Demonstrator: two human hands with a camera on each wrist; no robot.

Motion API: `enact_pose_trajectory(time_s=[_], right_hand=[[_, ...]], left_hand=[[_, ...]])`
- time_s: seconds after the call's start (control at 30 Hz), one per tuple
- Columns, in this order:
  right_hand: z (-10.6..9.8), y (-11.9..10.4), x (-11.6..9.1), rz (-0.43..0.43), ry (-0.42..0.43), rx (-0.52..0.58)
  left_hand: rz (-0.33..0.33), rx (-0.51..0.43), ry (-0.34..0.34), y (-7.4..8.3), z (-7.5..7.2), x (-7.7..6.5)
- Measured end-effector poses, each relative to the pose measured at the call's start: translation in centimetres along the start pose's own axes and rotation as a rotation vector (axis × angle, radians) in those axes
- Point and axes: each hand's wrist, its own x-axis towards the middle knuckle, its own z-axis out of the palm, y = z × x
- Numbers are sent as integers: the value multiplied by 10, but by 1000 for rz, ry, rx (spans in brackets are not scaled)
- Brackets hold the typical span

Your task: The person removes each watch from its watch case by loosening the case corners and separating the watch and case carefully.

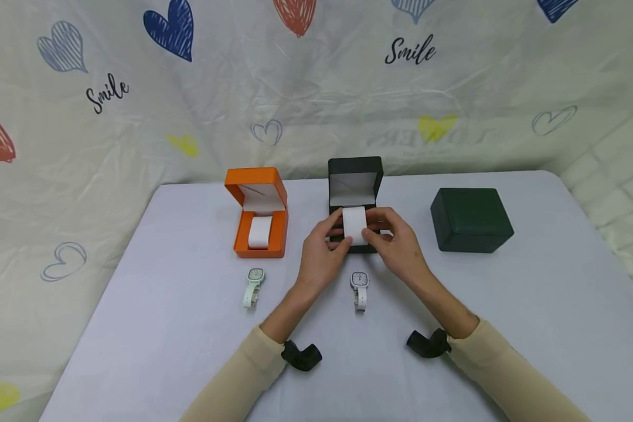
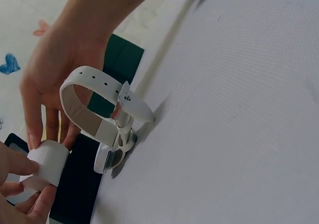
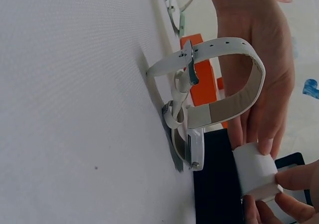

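Note:
Both hands hold a white watch cushion (image 1: 354,226) between them at the open black watch box (image 1: 355,164). My left hand (image 1: 320,253) pinches the cushion's left side, thumb near its lower edge, while my right hand (image 1: 402,251) pinches the right side. In the left wrist view the cushion (image 2: 52,160) overlaps the dark box, with fingers on both its ends. A white-strapped watch (image 1: 360,290) stands on the table just in front of the box, its strap buckled in a loop; the right wrist view shows this watch (image 3: 239,45) close up.
To the left stands an open orange watch box (image 1: 259,254) with a white cushion (image 1: 260,232) inside. A pale green watch (image 1: 253,287) lies in front of it. A closed dark green box (image 1: 472,220) sits at the right on the white-covered table (image 1: 137,328).

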Motion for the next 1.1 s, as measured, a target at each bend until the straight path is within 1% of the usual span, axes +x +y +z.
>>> enact_pose_trajectory(time_s=[0.2, 0.33, 0.53, 0.8, 1.1], right_hand=[[1, 1, 2, -1, 7, -48], [1, 1, 3, -3, -2, -69], [1, 0, 5, -2, -10, -64], [0, -1, 7, 0, -22, -67], [2, 0, 8, 17, -27, -99]], left_hand=[[4, 10, -14, 0, 0, 2], [-5, 28, -16, -1, 0, 4], [-12, 51, -22, 0, -1, 7], [-25, 54, -23, 0, -3, 9], [-23, 67, -33, 0, -2, 12]])
